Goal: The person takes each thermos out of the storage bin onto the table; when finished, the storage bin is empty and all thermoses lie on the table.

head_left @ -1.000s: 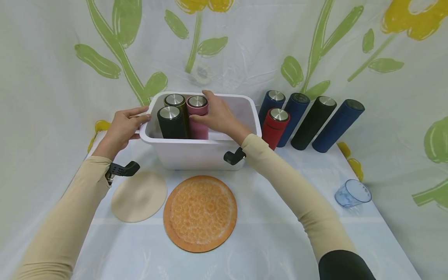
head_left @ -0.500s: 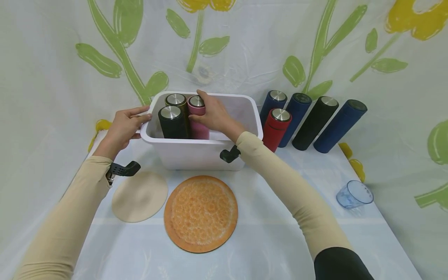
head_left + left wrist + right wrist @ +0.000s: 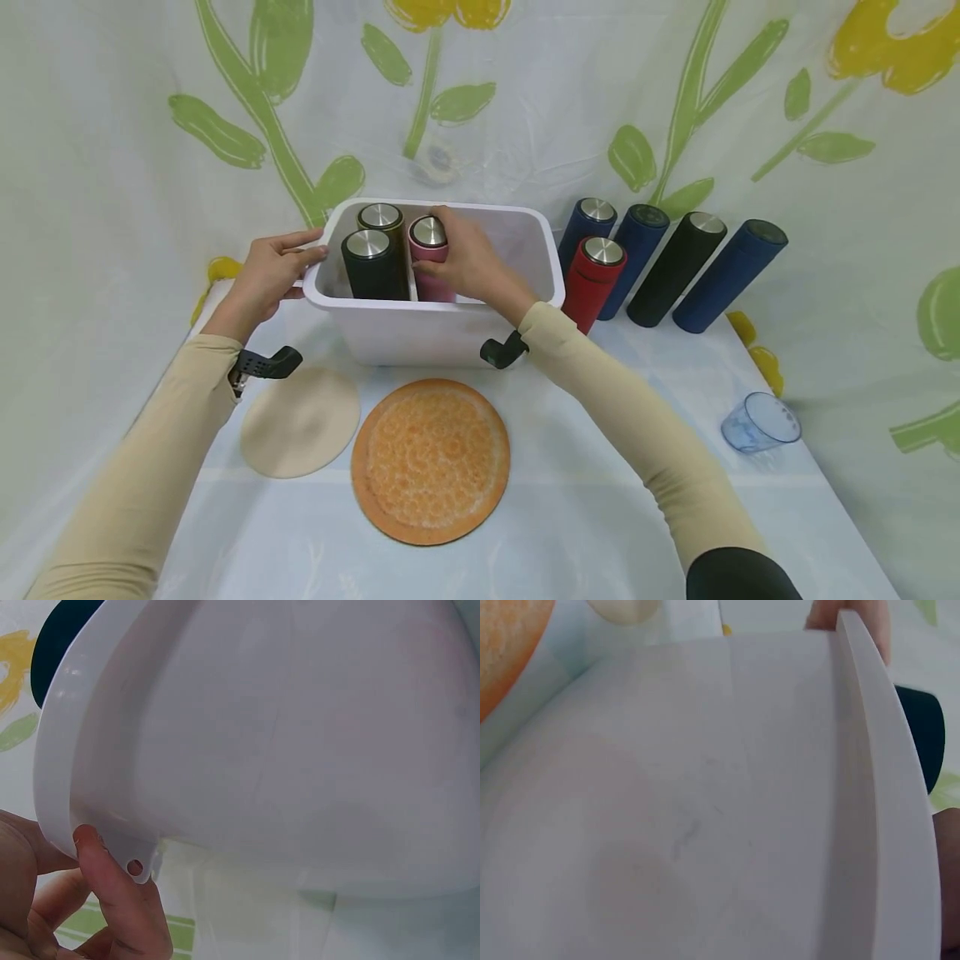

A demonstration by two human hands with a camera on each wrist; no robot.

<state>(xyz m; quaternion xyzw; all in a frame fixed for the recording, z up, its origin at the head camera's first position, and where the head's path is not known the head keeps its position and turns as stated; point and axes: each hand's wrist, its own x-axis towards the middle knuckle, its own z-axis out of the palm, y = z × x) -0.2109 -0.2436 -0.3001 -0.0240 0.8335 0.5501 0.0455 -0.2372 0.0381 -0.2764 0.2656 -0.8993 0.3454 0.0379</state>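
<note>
Head view: the left hand [image 3: 266,271] is pinching the rim [image 3: 310,287] of the white plastic tub [image 3: 420,337]; apart from it, the right hand [image 3: 477,262] is clasping the pink vacuum flask [image 3: 426,252] inside the tub, near two dark flasks [image 3: 372,277]. Left wrist view: fingers [image 3: 120,900] are gripping that rim. Right wrist view: the tub's wall [image 3: 705,787] is hiding most of the right hand.

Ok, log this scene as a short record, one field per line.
Left hand: holds the rim of the white bin at its left end
Right hand: grips the pink bottle inside the bin
Also in bin: black bottle, dark bottle behind it
Right of bin: red bottle, three blue bottles, tall black bottle
In front: beige disc, orange disc
Right table edge: bluish glass
</note>
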